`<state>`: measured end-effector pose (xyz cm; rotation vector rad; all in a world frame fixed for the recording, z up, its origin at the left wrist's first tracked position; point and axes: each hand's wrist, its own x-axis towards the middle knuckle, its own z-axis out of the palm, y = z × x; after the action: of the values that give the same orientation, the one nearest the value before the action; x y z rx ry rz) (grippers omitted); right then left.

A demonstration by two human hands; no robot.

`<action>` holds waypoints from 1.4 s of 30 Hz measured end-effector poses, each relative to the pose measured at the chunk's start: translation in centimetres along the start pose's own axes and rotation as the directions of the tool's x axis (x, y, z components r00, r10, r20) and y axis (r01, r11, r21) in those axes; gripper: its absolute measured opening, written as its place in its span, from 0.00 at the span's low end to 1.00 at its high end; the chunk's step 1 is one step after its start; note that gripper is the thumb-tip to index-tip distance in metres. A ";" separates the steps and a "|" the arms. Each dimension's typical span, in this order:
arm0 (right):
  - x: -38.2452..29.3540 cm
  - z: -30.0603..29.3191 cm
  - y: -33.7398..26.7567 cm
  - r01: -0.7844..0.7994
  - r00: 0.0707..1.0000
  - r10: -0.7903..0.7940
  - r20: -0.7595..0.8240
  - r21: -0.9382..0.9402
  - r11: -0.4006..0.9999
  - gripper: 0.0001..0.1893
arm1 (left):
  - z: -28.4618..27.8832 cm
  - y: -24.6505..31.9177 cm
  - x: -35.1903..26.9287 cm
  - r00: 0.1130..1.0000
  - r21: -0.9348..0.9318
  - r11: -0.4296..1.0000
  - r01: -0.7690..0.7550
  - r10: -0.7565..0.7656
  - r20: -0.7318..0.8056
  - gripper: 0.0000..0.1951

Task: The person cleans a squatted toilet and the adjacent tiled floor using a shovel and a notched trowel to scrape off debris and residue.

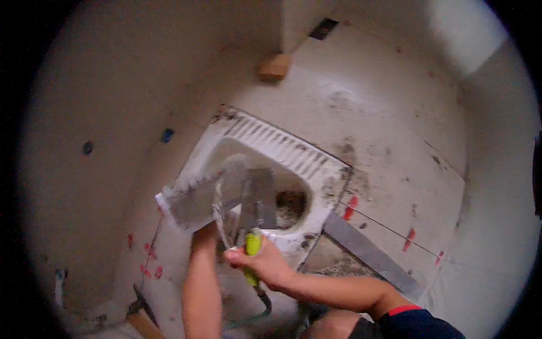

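A white squat toilet pan (324, 171) with a ribbed foot area is set in the floor below me. My right hand (258, 258) grips the yellow-green handle (253, 243) of a corded tool, probably a power tool, above the pan's near side. The tool's front is blurred. My left forearm reaches over the pan's left side, and my left hand (206, 233) is mostly hidden, so its grip cannot be made out. A grey flat piece (263, 197), blurred, lies across part of the bowl, beside the dark drain opening (292, 203).
A grey straight strip (368, 254) lies right of the pan, beside an untiled patch (332, 256). At lower left is a hammer-like tool (144, 318) with a wooden handle. A mallet-like block (274, 68) lies beyond the pan, near the wall corner. Red marks (350, 207) dot the tiles.
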<state>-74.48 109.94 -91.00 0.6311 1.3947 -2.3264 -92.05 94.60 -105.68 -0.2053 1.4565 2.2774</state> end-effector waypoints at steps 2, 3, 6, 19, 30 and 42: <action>1.1 -0.2 1.5 0.002 1.000 -0.002 -0.029 0.003 1.000 0.20 | -0.8 0.4 -0.9 0.998 -0.045 0.998 0.054 -0.055 -0.029 0.15; 1.8 -0.8 2.6 0.015 0.998 -0.013 -0.055 0.029 0.999 0.21 | -0.6 0.4 -1.0 0.997 -0.022 0.998 0.060 -0.061 -0.041 0.14; 3.5 -2.2 4.8 0.055 0.988 -0.041 -0.151 0.091 0.994 0.23 | -0.7 1.4 -0.8 0.997 0.142 0.989 0.039 -0.028 -0.078 0.12; 6.6 -6.7 8.6 0.061 0.820 -0.297 -0.489 -0.442 0.895 0.28 | 5.8 6.9 -4.4 0.999 0.859 0.512 0.020 0.033 -0.043 0.19; 9.7 -12.0 3.6 0.088 0.869 -0.328 -0.371 -0.535 0.840 0.31 | 8.2 4.9 -3.2 1.000 0.507 0.862 0.005 -0.005 -0.002 0.28; 5.9 -7.7 12.1 0.069 0.878 -0.300 -0.373 -0.522 0.850 0.21 | 5.7 0.3 -0.5 0.997 0.028 0.999 -0.039 0.037 0.071 0.26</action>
<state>-71.69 110.86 -106.23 0.9269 2.2594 -1.8796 -91.20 99.46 -102.74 -0.0880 1.4692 2.2680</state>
